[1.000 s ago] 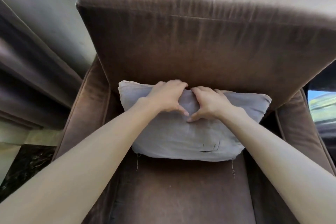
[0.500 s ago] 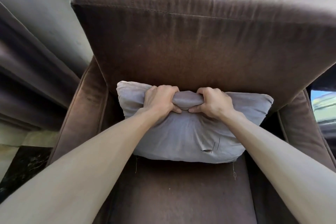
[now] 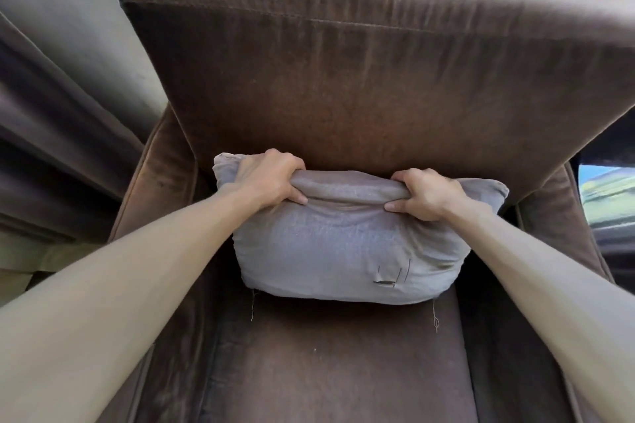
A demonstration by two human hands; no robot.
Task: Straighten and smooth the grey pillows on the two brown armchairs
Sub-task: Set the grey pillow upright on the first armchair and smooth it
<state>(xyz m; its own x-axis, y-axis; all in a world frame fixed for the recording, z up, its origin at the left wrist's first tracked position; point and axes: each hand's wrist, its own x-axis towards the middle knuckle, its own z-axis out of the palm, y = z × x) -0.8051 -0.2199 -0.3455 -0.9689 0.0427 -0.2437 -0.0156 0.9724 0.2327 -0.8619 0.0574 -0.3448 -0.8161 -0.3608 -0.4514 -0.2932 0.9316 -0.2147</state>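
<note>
A grey pillow (image 3: 343, 244) leans against the backrest of a brown armchair (image 3: 360, 79), standing on its seat. A small tear with loose threads shows near the pillow's lower right. My left hand (image 3: 269, 178) grips the top edge of the pillow towards its left corner. My right hand (image 3: 426, 194) grips the same edge towards the right corner. The fabric is bunched into a fold between the two hands. Only this one armchair is in view.
Grey curtains (image 3: 51, 120) hang to the left of the chair. The chair's armrests (image 3: 147, 189) flank the seat on both sides. A bright window or screen (image 3: 608, 192) shows at the right edge.
My hands closed on the pillow's top edge at its middle, then slid apart towards the corners. The pillow now stands taller and plumper.
</note>
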